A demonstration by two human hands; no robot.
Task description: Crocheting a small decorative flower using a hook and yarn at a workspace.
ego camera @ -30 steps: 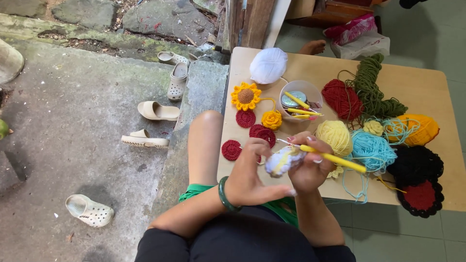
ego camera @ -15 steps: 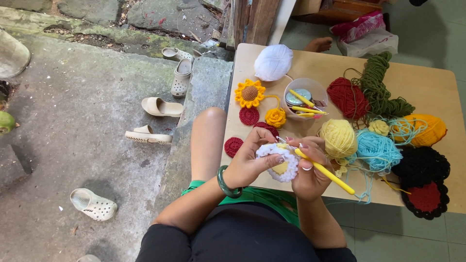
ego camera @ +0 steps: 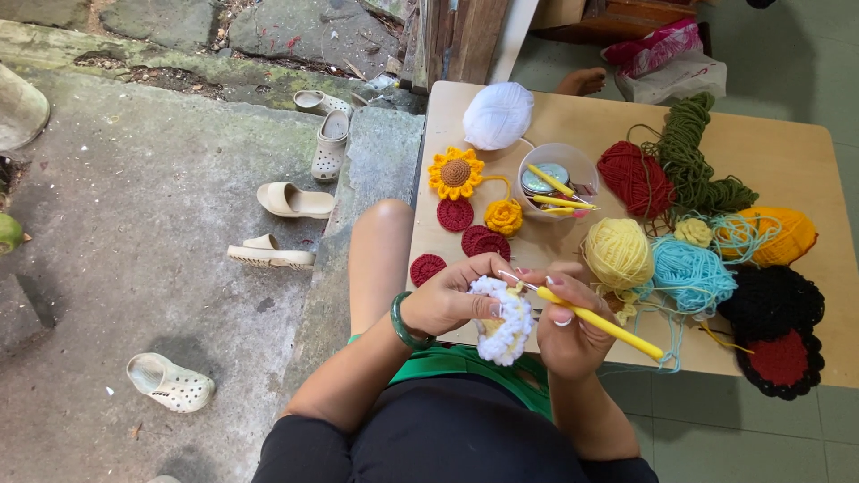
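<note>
Already the wooden table (ego camera: 787, 143) carries finished sunflower (ego camera: 455, 173) and red rounds (ego camera: 455, 215) beside yarn balls (ego camera: 617, 253). Over its near edge, the left hand (ego camera: 447, 300) pinches the white crochet piece (ego camera: 503, 322), seemingly partway made, and the right hand (ego camera: 564, 326) grips the yellow hook (ego camera: 599, 322).

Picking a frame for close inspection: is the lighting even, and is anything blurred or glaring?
Head view: soft, even daylight, no glare, only faint shadows on the table; the left hand, right hand, white crochet piece and yellow hook look sharp; edges bend slightly.
</note>
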